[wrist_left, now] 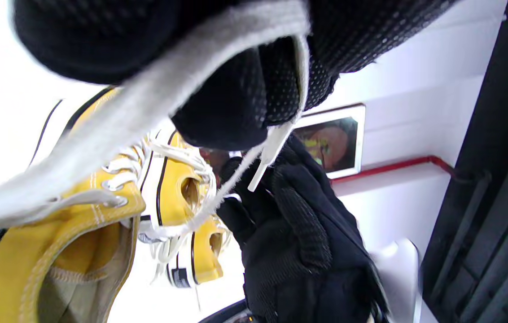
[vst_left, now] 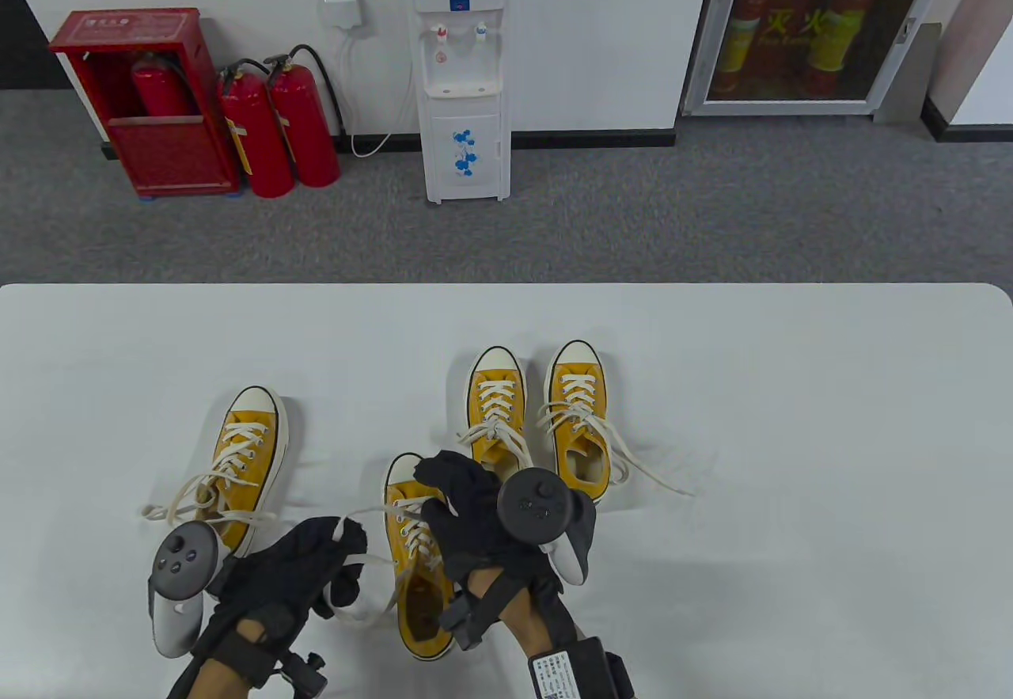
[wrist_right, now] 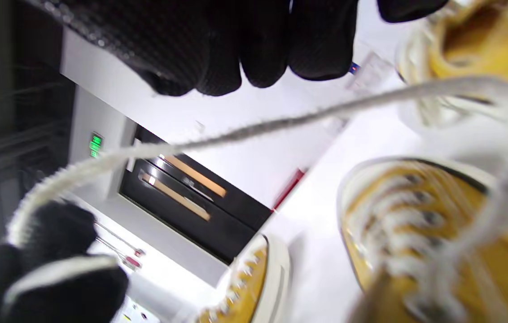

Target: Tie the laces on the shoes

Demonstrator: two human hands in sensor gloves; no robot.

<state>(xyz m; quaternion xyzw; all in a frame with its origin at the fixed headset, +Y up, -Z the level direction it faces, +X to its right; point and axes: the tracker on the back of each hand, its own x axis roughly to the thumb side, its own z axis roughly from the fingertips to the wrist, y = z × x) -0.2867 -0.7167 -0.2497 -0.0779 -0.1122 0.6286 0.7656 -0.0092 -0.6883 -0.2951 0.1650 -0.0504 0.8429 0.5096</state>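
Observation:
Four yellow canvas sneakers with white laces lie on the white table [vst_left: 791, 414]. The nearest sneaker [vst_left: 415, 572] sits between my hands, its toe pointing away. My left hand [vst_left: 348, 545] pinches one of its laces [vst_left: 372, 564] and draws it out to the left; in the left wrist view the lace [wrist_left: 124, 116] runs between the gloved fingertips [wrist_left: 245, 103]. My right hand [vst_left: 447, 493] hovers over that shoe's lacing with fingers loosely bent. In the right wrist view the taut lace [wrist_right: 281, 121] passes below the right fingers [wrist_right: 236, 49], untouched.
Another sneaker [vst_left: 245, 453] lies to the left with loose laces. A pair [vst_left: 496, 406] [vst_left: 580, 414] stands behind my right hand, a lace end trailing to the right [vst_left: 665, 481]. Beyond the table are fire extinguishers [vst_left: 269, 129] and a water dispenser [vst_left: 463, 74].

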